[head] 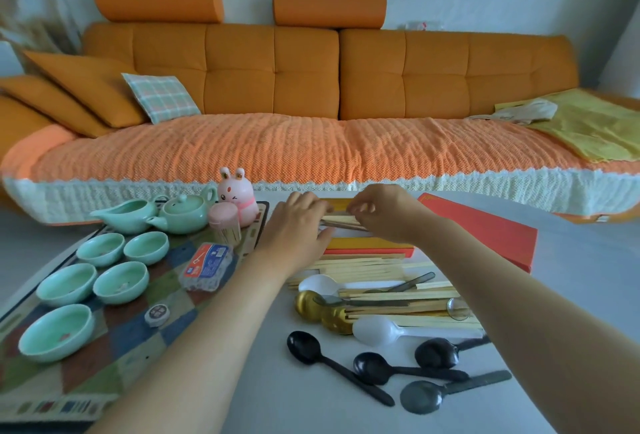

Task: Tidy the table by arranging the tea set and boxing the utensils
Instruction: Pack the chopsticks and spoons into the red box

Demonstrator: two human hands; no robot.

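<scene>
Over the box (367, 243): right hand (379, 213) fingers curled, pinching chopsticks (341, 224); left hand (298, 224) fingers straight, resting on them (spoons (304, 347) loose nearby).

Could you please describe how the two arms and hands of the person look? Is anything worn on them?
The left forearm and the right forearm are bare as far as the picture's edge; no sleeve shows. The left hand and the right hand wear no gloves. No watch, bracelet or ring can be seen on the sides that show.
</scene>
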